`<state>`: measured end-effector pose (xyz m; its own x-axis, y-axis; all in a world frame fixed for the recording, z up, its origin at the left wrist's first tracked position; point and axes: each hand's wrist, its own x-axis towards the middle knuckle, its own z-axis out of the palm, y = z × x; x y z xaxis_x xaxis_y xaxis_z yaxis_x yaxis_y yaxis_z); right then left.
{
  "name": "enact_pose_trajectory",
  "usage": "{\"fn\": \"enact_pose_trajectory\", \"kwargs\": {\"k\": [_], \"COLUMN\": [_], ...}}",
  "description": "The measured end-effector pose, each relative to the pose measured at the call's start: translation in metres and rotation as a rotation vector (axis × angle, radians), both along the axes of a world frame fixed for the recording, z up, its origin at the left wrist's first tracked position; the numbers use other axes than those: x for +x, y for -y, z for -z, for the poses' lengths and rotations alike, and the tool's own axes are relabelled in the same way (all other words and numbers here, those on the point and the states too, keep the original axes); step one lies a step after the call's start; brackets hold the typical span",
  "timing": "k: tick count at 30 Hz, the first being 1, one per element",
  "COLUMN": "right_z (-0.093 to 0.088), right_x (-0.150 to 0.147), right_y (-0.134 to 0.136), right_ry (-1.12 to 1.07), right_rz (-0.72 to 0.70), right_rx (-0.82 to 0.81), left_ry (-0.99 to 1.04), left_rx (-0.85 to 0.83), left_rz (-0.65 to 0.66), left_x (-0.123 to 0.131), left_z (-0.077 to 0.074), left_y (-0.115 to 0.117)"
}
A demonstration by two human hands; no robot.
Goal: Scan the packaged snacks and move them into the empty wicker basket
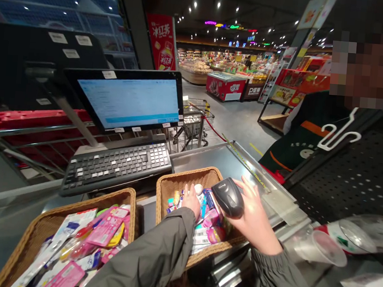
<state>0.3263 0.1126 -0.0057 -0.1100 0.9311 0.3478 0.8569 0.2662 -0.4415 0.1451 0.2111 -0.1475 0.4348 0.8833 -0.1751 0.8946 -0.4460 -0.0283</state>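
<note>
My right hand (254, 210) grips a black handheld barcode scanner (229, 197) over the right side of a wicker basket (171, 180). My left hand (191, 201) reaches down into that same basket, its fingers apart among small packaged goods (210, 218). A round white item lies by its fingertips. Whether the left fingers touch any one package I cannot make out. A second wicker basket (132, 209), left of my left sleeve, is piled with pink, white and yellow packages (105, 227).
Behind the baskets stand a black keyboard (120, 164) and a lit monitor (131, 101). A metal counter (206, 158) extends beyond the right basket. At right are a white hanger (340, 133), a plastic cup (324, 247) and a person in a dark apron (297, 143). Shopping carts (193, 117) stand behind.
</note>
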Motion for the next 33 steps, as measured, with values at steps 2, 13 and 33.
{"fn": "enact_pose_trajectory", "kwargs": {"k": [2,13,33], "right_z": [0.003,0.006,-0.007], "right_x": [0.003,0.012,-0.01], "right_y": [-0.003,-0.004,0.01], "right_ry": [-0.005,-0.011,0.021], "right_rz": [-0.008,-0.013,-0.032], "right_rx": [-0.006,-0.023,0.085], "left_ry": [0.004,-0.034,0.236], "left_rx": [-0.004,-0.006,0.598], "left_rz": [-0.021,-0.082,0.252], "left_x": [0.003,0.002,-0.09], "left_z": [0.006,-0.001,-0.177], "left_y": [0.0,-0.006,0.005]}}
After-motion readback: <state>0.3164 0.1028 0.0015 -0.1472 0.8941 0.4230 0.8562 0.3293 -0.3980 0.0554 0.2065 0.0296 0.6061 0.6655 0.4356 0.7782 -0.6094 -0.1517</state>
